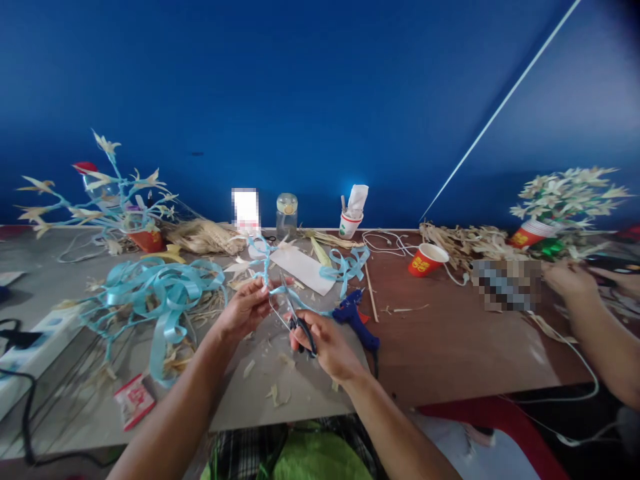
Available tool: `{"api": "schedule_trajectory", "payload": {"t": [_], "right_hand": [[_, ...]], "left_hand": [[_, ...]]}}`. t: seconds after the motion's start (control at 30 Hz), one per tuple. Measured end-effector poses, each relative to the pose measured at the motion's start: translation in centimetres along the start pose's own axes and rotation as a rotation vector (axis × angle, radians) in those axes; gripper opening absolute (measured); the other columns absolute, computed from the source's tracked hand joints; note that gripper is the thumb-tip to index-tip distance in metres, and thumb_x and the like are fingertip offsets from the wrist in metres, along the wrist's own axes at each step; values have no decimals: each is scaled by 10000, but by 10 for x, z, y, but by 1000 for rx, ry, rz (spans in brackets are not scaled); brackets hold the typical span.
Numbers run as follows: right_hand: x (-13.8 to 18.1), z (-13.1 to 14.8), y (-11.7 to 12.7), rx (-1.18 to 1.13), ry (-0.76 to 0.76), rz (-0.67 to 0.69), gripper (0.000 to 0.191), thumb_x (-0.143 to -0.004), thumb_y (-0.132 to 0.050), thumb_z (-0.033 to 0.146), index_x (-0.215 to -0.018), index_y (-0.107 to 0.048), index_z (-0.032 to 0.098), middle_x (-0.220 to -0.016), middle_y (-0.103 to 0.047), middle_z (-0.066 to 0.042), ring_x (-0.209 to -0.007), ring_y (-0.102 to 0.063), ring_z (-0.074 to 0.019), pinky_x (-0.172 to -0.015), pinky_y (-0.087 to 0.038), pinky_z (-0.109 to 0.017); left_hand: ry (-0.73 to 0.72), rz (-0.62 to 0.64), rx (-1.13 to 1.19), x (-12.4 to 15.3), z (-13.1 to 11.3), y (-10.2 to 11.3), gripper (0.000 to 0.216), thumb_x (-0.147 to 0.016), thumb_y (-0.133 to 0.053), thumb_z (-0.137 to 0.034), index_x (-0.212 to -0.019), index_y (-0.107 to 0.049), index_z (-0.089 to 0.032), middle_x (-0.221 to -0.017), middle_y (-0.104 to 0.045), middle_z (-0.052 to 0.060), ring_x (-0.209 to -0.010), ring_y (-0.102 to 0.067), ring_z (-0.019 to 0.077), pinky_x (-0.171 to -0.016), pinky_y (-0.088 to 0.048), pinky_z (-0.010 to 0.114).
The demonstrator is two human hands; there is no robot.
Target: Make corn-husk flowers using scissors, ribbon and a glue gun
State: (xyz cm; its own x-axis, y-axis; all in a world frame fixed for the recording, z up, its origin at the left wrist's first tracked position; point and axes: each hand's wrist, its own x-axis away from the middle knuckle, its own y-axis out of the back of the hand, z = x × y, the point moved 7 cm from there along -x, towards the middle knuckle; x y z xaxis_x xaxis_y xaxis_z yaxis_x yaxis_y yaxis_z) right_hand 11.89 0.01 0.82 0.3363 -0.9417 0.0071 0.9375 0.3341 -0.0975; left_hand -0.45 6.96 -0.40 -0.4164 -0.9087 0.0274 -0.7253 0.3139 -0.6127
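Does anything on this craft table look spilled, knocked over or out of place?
Pale husk scraps litter the table around the scissors, and loose blue ribbon sprawls in a tangle at left. The red cup looks tilted, perhaps only from the wide lens. Nothing looks spilled.

Hands: three. Left hand [247, 308], right hand [325, 343], plus one co-worker's hand [570, 279] far right of the fingers.
Scissors [296, 321]: one pair, in the right fingers.
Ribbon strand [267, 270]: one, in the left fingers.
Glue gun [356, 319]: one, just right of the fingers.
Paper cups: four, beyond the fingertips: red cup [427, 261], white cup [349, 225], left flower cup [145, 240], right flower cup [530, 233].
Glass jar [287, 215]: one.
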Motion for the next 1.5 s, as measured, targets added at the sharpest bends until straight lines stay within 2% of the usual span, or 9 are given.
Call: {"api": "schedule_trajectory", "payload": {"t": [0.13, 0.3, 0.4, 0.57, 0.77, 0.93, 1.0, 1.27, 1.5], "right_hand": [[2, -2, -10, -66, 43, 25, 465, -777, -495, 612, -972, -588, 200, -639, -521, 10, -584, -431, -133, -577, -339, -257], [6, -12, -18, -264, 60, 77, 502, -813, -395, 641, -1006, -580, 216, -684, -540, -14, -610, -431, -145, -608, -346, -270], [9, -9, -18, -235, 96, 69, 546, -810, -379, 656, -1032, -573, 198, -694, -545, -24, -626, -423, -143, -613, -350, -267], [13, 2, -16, -15, 100, 52, 606, -756, -414, 706, -1064, -552, 203, -735, -546, -17, -611, -403, -130, -570, -346, -248], [15, -2, -16, 22, 111, 166, 633, -748, -417, 708, -1127, -521, 211, -848, -534, -33, -659, -417, -130, -588, -361, -248], [8, -11, -7, 289, 157, -58, 337, -792, -563, 378, -1080, -565, 202, -772, -524, -7, -682, -449, -138, -658, -388, -264], [7, -10, -6, 412, 205, -140, 333, -778, -575, 292, -1100, -565, 206, -789, -549, -14, -720, -470, -153, -705, -397, -280], [8, -5, -9, 576, 266, -190, 488, -755, -579, 252, -1233, -503, 195, -818, -575, -31, -741, -492, -172, -712, -401, -295], [6, -6, -12, 591, 259, -250, 361, -758, -557, 228, -1116, -553, 184, -807, -580, -35, -752, -508, -175, -743, -405, -307]], "left_hand": [[14, 59, -2, 3, 6, -15, 160, -677, -702, -225, -726, -585, -128, -969, -653, 98, -458, -365, 26, -523, -432, 238], [32, 138, 64, 3, 14, -19, 200, -655, -715, -249, -717, -561, -139, -743, -609, 40, -430, -361, 34, -464, -404, 230], [10, 66, 38, 0, 17, -8, 191, -674, -704, -258, -750, -566, -150, -665, -539, 2, -483, -444, 73, -468, -408, 223], [-93, -133, 3, -1, 13, 4, 160, -674, -715, -217, -751, -591, -152, -745, -538, -9, -619, -510, 78, -593, -449, 212], [-66, -68, 61, 1, 12, -5, 196, -622, -747, -227, -673, -579, -141, -705, -537, -3, -596, -498, 88, -586, -427, 239], [-17, -40, 77, -1, 19, -9, 181, -647, -727, -226, -658, -565, -146, -714, -563, 5, -602, -523, 101, -626, -441, 271], [-28, -32, 75, -3, 21, -9, 174, -656, -721, -227, -660, -564, -152, -699, -568, 4, -612, -537, 110, -605, -433, 260], [-120, -94, 36, -4, 18, -6, 162, -638, -727, -215, -631, -578, -152, -640, -558, -16, -570, -509, 94, -597, -406, 241], [-122, -117, -6, -2, 18, -8, 134, -670, -697, -202, -633, -574, -165, -595, -531, -31, -550, -481, 92, -590, -384, 235]]}}
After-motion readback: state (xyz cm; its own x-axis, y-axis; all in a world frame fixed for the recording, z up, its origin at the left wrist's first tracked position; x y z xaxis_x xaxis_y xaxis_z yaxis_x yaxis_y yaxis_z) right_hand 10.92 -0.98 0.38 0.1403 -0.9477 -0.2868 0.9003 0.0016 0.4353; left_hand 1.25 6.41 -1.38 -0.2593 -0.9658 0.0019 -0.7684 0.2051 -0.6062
